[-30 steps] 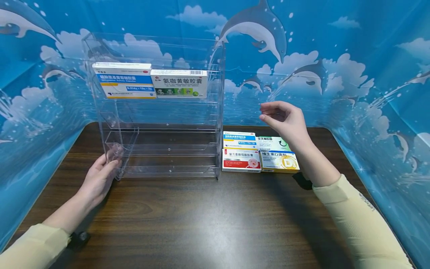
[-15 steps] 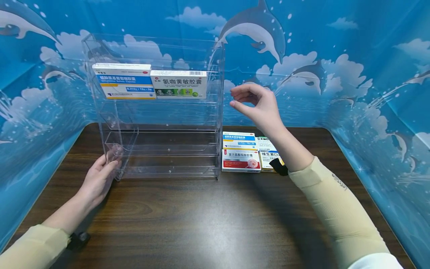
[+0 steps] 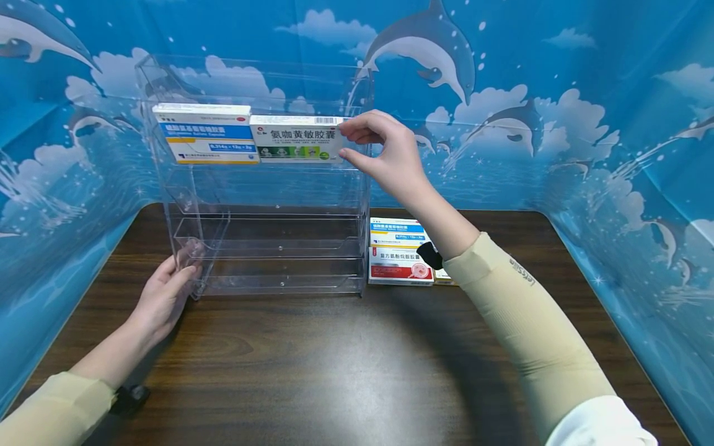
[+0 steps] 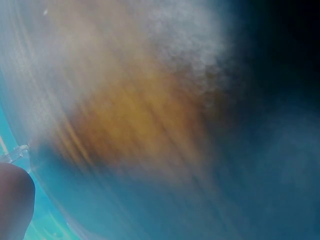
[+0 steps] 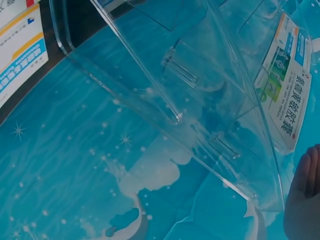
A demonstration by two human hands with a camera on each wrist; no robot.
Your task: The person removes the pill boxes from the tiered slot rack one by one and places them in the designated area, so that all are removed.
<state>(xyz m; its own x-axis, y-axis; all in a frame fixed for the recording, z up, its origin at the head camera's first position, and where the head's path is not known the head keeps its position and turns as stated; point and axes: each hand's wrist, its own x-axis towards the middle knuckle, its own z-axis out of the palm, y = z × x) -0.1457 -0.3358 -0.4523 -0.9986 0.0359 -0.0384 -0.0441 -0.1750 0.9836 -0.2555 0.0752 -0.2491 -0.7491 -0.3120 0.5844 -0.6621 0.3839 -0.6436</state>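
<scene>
A clear acrylic rack [image 3: 279,251] with several tiers stands on the table's left half. My left hand [image 3: 167,291] grips its lower left side panel, thumb toward the front. On an upper tier sit a blue, white and orange medicine box [image 3: 209,139] and, to its right, a white and green medicine box [image 3: 298,139]. My right hand [image 3: 390,148] is at the right end of the white and green box, thumb and fingers apart; firm contact is not clear. In the right wrist view, fingers [image 5: 302,182] show close to that box. The left wrist view is mostly blurred.
Right of the rack, more medicine boxes lie on the dark wooden table [image 3: 279,371]: a blue and white box [image 3: 395,232], a red and white box [image 3: 393,263] and others partly hidden by my right arm. A blue dolphin-print curtain [image 3: 502,74] surrounds the table.
My right hand has moved left from above the boxes on the table to the right end of the white and green box. My left hand keeps its hold on the rack.
</scene>
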